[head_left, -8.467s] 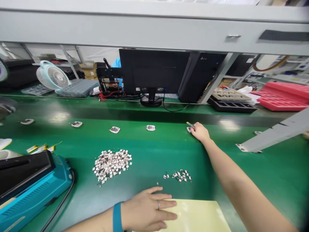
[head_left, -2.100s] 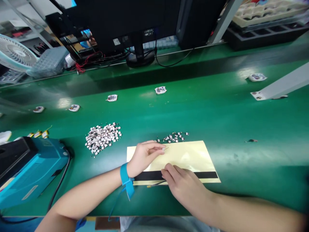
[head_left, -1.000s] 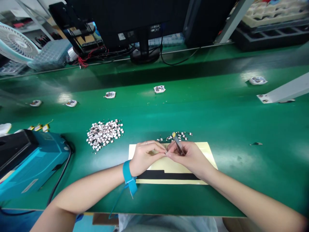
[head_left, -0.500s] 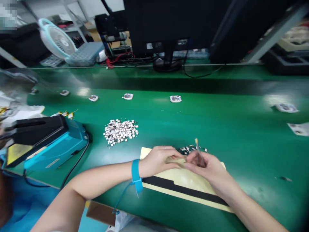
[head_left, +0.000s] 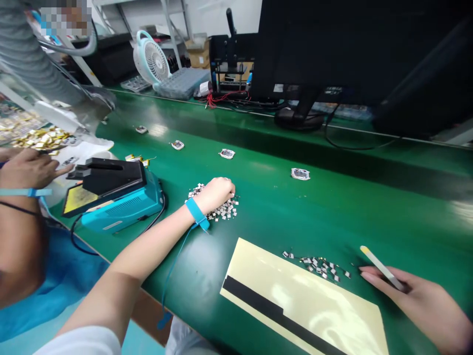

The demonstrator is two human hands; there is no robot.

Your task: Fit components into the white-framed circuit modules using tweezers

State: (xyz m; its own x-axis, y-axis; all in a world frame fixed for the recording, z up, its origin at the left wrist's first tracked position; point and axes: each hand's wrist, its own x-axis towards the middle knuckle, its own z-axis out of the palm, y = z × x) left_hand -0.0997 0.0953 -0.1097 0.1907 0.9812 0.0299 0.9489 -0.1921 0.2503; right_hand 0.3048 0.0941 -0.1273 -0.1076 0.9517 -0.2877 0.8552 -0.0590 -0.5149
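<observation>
Head view: right hand [head_left: 417, 301] holds tweezers [head_left: 380, 268] just beside the yellow sheet [head_left: 295, 296].

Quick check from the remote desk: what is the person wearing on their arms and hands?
The left hand and right hand are bare, with no gloves. A blue wrist strap circles the left wrist, and a thin blue cord runs down from it. A white sleeve shows on the left upper arm.

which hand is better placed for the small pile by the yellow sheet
Probably the right hand: it holds the tweezers right beside the small pile. The left hand rests on the big pile, farther away.
</observation>
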